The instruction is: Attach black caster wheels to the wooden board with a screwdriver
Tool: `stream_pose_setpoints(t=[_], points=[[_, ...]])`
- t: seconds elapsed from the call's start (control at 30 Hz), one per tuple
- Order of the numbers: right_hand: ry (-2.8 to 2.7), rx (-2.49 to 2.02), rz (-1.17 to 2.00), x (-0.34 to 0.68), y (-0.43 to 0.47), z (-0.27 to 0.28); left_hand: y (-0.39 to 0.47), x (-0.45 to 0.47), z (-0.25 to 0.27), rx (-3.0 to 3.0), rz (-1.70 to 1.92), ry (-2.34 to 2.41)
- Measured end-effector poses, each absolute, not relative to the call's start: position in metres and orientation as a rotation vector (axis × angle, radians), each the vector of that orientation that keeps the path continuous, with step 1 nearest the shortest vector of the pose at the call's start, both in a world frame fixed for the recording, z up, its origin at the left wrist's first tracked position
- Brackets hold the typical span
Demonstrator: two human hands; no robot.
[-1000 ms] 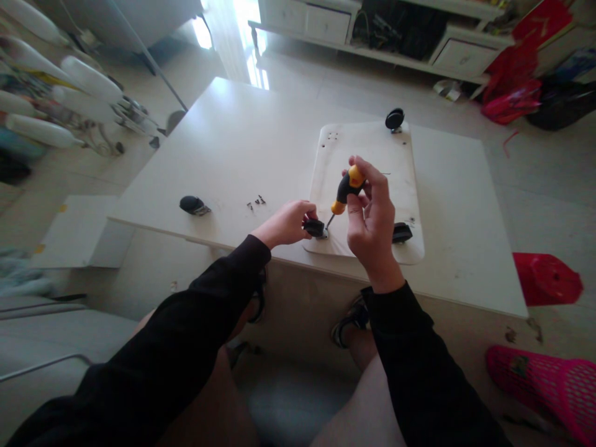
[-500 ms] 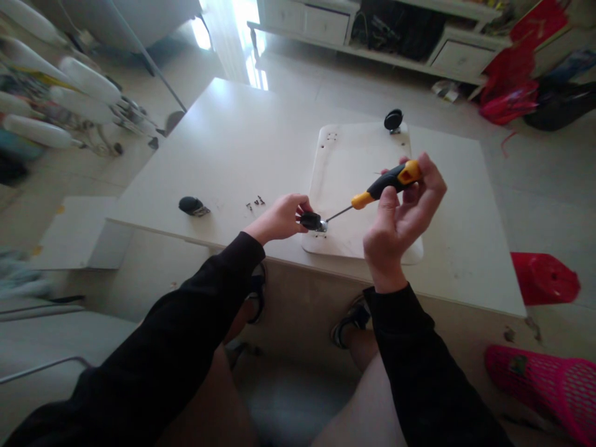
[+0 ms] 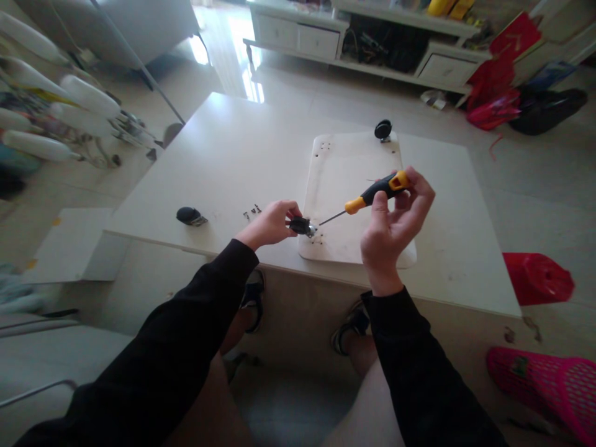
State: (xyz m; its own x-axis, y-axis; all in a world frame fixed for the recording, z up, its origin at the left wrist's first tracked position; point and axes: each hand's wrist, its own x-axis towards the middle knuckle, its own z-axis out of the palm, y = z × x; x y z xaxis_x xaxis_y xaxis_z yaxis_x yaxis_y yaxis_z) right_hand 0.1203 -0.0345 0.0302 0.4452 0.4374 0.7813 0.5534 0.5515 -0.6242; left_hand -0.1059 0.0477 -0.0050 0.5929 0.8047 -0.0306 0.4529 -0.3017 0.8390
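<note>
One caster [image 3: 298,226] sits pinched mid-frame in the left hand [image 3: 270,225]; the right hand [image 3: 392,231] grips a screwdriver [image 3: 375,191] (caster contact unclear).

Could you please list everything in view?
Table: one, white, centre
Board: one, white, on table
Near caster: one, black, board's left edge
Far caster: one, black, board's far right corner
Loose caster: one, black, table's left part
Screws: several, dark, left of board
Screwdriver: one, yellow and black, over board
Cabinet: one, white, beyond table
Container: one, red, right of table
Mesh basket: one, pink, lower right
Clutter: uncounted, mixed colours, around table
Shoes: two, dark, below table
Left hand: one, black sleeve, on near caster
Right hand: one, black sleeve, on screwdriver
</note>
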Motion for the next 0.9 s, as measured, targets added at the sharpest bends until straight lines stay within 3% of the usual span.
stream_pose_setpoints(t=[0.9], points=[[-1.136,-1.081,0.068,0.106,-0.045,0.044,0.049,-0.105,-0.008,1.966,0.469,1.033]])
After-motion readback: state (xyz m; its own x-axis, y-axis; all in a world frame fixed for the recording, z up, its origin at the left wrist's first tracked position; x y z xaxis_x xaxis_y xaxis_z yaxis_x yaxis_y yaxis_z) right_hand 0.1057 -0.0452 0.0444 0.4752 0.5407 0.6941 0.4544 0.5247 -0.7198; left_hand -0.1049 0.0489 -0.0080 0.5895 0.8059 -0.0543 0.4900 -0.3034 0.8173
